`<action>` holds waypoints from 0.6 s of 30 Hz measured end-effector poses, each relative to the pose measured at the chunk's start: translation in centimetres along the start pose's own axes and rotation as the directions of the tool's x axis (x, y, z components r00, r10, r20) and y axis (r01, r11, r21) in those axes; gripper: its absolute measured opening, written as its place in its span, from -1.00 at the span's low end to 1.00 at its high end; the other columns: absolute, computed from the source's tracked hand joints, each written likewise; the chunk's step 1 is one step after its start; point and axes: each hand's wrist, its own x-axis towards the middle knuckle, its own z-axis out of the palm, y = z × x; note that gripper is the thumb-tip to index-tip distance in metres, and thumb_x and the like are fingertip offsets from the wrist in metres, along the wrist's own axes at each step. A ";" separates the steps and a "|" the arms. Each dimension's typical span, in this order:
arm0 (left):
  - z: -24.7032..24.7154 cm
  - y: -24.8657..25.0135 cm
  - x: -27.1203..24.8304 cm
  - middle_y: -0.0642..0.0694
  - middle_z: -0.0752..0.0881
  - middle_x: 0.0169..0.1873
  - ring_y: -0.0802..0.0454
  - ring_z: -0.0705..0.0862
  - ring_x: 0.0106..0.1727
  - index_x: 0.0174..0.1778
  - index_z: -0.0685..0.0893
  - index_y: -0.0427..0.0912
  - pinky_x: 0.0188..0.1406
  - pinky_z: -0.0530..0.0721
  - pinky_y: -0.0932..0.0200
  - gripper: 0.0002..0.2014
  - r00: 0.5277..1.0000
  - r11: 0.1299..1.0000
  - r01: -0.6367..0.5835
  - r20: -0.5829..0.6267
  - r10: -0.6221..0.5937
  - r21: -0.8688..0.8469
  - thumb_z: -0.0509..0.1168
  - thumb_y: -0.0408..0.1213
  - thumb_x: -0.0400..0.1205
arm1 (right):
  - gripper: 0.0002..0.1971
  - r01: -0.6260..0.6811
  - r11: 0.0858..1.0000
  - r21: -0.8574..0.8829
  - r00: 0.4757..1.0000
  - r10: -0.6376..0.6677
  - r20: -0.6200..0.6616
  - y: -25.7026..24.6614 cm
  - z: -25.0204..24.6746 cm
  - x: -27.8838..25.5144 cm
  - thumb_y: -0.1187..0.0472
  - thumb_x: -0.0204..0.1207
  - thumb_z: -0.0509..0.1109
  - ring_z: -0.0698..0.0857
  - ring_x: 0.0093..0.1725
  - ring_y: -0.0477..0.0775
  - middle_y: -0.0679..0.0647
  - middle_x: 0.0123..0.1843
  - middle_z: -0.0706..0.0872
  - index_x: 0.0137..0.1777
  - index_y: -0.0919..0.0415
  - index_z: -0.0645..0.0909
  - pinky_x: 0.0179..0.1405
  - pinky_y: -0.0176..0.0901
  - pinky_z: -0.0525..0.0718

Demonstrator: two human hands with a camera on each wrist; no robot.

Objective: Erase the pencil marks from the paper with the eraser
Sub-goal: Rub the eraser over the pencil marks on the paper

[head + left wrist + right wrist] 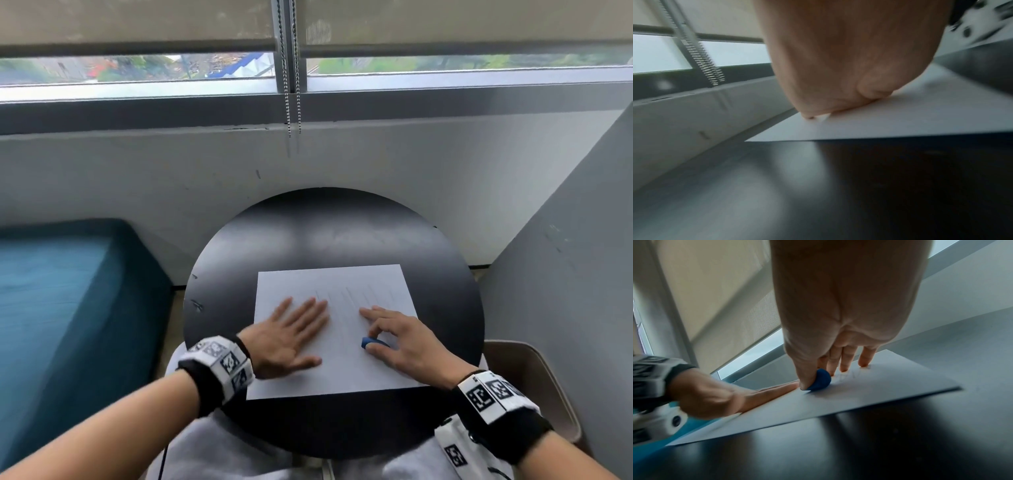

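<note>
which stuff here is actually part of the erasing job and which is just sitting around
In the job:
- paper, faint pencil marks on it
- blue eraser, pinched by the right hand
- left hand, pressed flat on the paper
- round black table under the sheet

Just around:
- teal cushion
- blind chains
- window

Bare black table (325, 233) lies open beyond the paper (342, 284). The wall (565, 257) crowds the right side, seemingly close. A teal cushion (68, 291) flanks the left.
</note>
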 end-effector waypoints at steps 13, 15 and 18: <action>-0.5 2.2 1.0 -0.03 -0.52 0.60 0.00 -0.55 0.62 0.57 -0.52 0.07 0.58 -0.57 -0.07 -0.09 0.988 0.988 -0.153 0.023 0.152 0.012 -0.75 0.47 0.31 | -0.90 -0.004 1.000 0.031 1.000 0.004 -0.007 0.5 0.2 0.2 -0.02 0.48 0.50 0.29 0.57 -0.39 -0.34 0.52 0.48 -0.14 -0.11 0.62 0.61 -0.22 0.27; -1.0 0.1 1.2 -0.04 -0.52 0.60 -0.01 -0.54 0.62 0.57 -0.51 0.02 0.65 -0.43 -0.14 0.03 1.000 1.000 -0.020 0.019 0.020 -0.022 -0.85 0.50 0.19 | -0.91 -0.020 0.999 0.037 1.000 0.020 -0.003 0.4 0.2 0.1 -0.01 0.49 0.50 0.27 0.57 -0.39 -0.35 0.52 0.47 -0.13 -0.10 0.64 0.60 -0.23 0.25; -1.9 -1.6 1.3 -0.05 -0.51 0.62 0.04 -0.56 0.58 0.62 -0.47 -0.09 0.66 -0.38 -0.15 0.21 0.987 0.981 0.155 0.046 -0.151 -0.116 -0.89 0.54 0.07 | -0.91 -0.028 0.999 0.047 1.000 0.028 0.002 0.2 0.1 0.0 0.00 0.49 0.50 0.27 0.58 -0.39 -0.35 0.52 0.47 -0.15 -0.14 0.61 0.60 -0.22 0.26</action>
